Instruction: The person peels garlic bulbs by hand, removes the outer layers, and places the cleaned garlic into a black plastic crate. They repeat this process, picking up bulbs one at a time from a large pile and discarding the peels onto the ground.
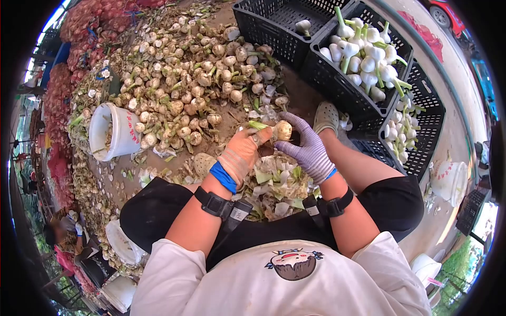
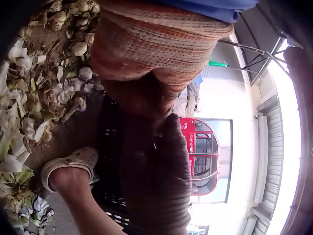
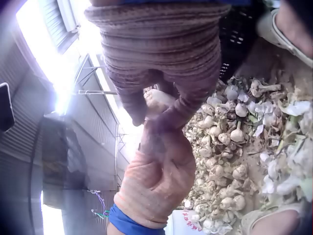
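A garlic bulb [image 1: 283, 130] with a green stem is held over my lap. My left hand [image 1: 252, 143], in an orange knit glove, grips it by the stem end. My right hand [image 1: 296, 138], in a purple glove, pinches the bulb from the other side. In the right wrist view the purple fingers [image 3: 168, 105] close round the pale bulb [image 3: 157, 99] above the orange glove [image 3: 161, 176]. The left wrist view shows only the orange glove [image 2: 161, 44] and the purple glove [image 2: 156, 181]; the bulb is hidden there.
A big pile of unpeeled garlic [image 1: 184, 79] lies ahead on the dirt, beside a white bucket [image 1: 113, 131]. Black crates [image 1: 316, 66] at the upper right hold cleaned white bulbs [image 1: 363, 58]. Peels [image 1: 274, 184] litter my lap. Another person [image 1: 66, 226] sits at the lower left.
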